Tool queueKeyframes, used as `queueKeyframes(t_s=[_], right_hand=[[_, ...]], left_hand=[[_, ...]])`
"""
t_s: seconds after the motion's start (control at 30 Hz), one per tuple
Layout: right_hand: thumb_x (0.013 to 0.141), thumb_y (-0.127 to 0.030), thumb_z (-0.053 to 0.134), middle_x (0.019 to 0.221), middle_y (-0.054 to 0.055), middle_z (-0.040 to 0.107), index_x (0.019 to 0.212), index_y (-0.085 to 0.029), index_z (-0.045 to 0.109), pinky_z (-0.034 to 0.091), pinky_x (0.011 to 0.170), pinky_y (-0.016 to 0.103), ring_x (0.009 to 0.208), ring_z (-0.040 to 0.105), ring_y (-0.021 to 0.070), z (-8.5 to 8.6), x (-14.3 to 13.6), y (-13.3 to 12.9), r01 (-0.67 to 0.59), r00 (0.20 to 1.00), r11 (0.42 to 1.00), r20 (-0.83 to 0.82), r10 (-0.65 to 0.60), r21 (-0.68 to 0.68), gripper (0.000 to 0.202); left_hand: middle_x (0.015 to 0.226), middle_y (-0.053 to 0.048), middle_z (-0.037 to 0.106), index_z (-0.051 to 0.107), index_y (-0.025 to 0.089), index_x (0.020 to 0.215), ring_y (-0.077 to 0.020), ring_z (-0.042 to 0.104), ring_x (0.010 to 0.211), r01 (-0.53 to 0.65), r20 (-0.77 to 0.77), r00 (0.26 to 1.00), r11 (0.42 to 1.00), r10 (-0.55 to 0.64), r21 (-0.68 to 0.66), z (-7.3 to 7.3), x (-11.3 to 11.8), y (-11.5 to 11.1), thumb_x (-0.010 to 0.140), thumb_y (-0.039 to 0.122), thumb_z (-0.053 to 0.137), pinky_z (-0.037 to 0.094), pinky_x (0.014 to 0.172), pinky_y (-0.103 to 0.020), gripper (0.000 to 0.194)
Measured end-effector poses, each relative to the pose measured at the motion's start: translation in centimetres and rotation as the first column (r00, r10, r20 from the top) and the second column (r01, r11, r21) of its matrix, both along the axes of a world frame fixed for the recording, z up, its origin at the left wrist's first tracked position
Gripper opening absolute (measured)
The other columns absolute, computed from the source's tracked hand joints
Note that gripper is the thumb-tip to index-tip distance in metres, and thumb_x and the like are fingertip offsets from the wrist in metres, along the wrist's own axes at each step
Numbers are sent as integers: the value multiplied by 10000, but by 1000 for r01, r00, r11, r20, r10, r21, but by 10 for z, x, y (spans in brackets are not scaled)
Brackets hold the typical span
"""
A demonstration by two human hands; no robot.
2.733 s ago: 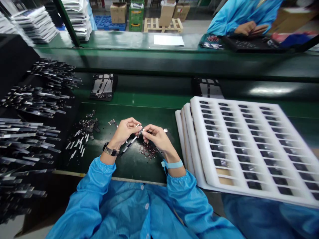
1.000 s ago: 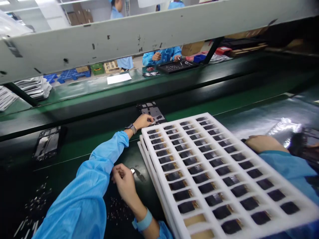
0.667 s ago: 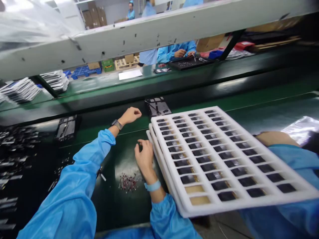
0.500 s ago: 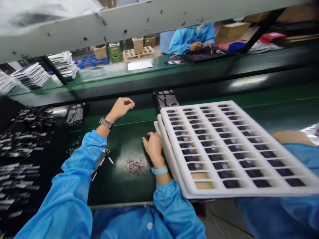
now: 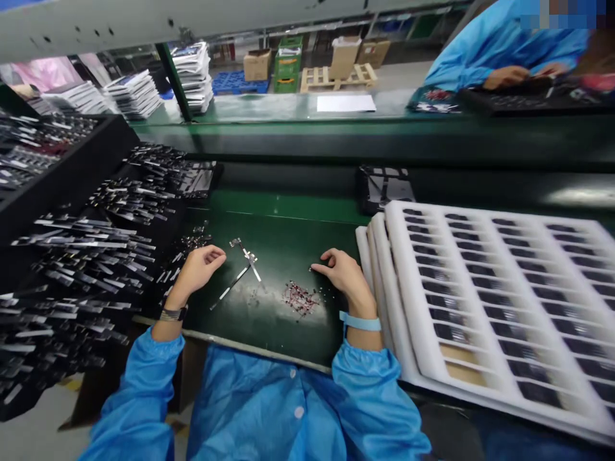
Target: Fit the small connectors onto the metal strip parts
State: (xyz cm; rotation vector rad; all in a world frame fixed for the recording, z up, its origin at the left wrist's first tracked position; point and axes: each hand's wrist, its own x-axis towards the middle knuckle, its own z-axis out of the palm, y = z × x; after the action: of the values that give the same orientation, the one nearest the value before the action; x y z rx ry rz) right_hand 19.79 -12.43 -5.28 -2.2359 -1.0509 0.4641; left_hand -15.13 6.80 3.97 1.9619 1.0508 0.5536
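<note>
My left hand (image 5: 205,266) hovers over the left part of the green bench top (image 5: 269,320), its fingers curled together; whatever they may hold is hidden. Just to its right lie two thin flex cables (image 5: 250,258), crossing each other. My right hand (image 5: 339,272) is over the right part of the bench, with thumb and forefinger apart. A tiny dark part (image 5: 310,269) shows at its fingertips; I cannot tell whether it is touched. Between the hands, closer to me, lies a loose pile of small red and dark parts (image 5: 300,298).
Stacked white foam trays (image 5: 427,349) with dark modules in their slots stand to the right. Rows of flex cables (image 5: 96,246) cover a black surface on the left. Behind are a dark tray (image 5: 387,189), a white sheet (image 5: 346,103) and a co-worker in blue (image 5: 490,48).
The view has swung left. My left hand has come back from the far side of the bench towards me, near the flex cables. My right hand has moved away from the foam tray's edge.
</note>
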Motion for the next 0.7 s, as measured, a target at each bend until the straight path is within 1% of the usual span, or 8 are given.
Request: queueKeyframes(t_s=[0.1,0.2,0.27,0.37,0.43,0.53,0.63,0.7], right_hand=[[792,-445,814,681,11,642,746,-226,658,344,619,322,645,578,202,2,0,3,24,998,1000,-64,-25,-13,272],[828,-460,775,651,23,648,733,-224,649,361,627,331,633,582,211,3,-1,8,102,993,994,-68,-100,38,284],[849,-455,754,659,33,665,745,-223,642,372,638,336,636,591,216,3,-1,9,153,987,986,-60,-149,72,278],[863,-399,736,713,58,716,769,-219,641,398,673,342,675,626,227,1,0,10,198,980,973,-59,-192,117,224],[874,-394,728,750,77,745,796,-213,649,422,696,342,705,652,236,0,0,10,216,975,965,-75,-207,148,212],[917,-473,696,762,97,765,832,-207,665,451,708,347,712,679,248,0,2,9,233,971,956,-101,-217,180,280],[939,-539,663,788,117,786,868,-199,692,474,722,357,733,709,267,0,3,9,239,969,947,-114,-219,213,348],[942,-541,657,799,118,790,903,-192,703,488,734,357,747,721,271,1,3,9,239,969,942,-127,-213,236,354]], left_hand=[[818,-44,751,784,220,925,-206,686,736,16,-61,998,1000,-15,14,-18,-5,-2,850,336,760,535,712,-316,140],[895,-28,708,762,218,1094,-186,629,734,119,-144,984,986,-102,115,-31,12,-1,857,290,761,524,746,-326,248],[973,-36,679,735,227,1198,-204,630,815,178,-207,969,963,-136,202,-35,29,1,866,264,767,534,825,-347,336],[1084,-80,655,709,234,1269,-278,637,1065,218,-308,944,930,-123,296,-40,50,8,910,231,733,518,1007,-401,360],[1153,-125,640,701,210,1266,-328,600,1181,168,-365,931,920,-29,355,-42,58,15,942,213,686,481,1085,-452,324],[1184,-156,623,698,193,1173,-367,568,1207,48,-403,907,917,126,396,-48,60,27,920,215,709,458,1105,-502,254],[1138,-127,635,673,222,994,-355,571,1181,-4,-372,914,921,161,389,-53,58,33,860,208,770,463,1088,-499,166],[1061,-96,654,634,230,912,-317,601,1099,-38,-305,940,935,153,353,-56,58,36,828,172,774,487,1035,-466,174]])
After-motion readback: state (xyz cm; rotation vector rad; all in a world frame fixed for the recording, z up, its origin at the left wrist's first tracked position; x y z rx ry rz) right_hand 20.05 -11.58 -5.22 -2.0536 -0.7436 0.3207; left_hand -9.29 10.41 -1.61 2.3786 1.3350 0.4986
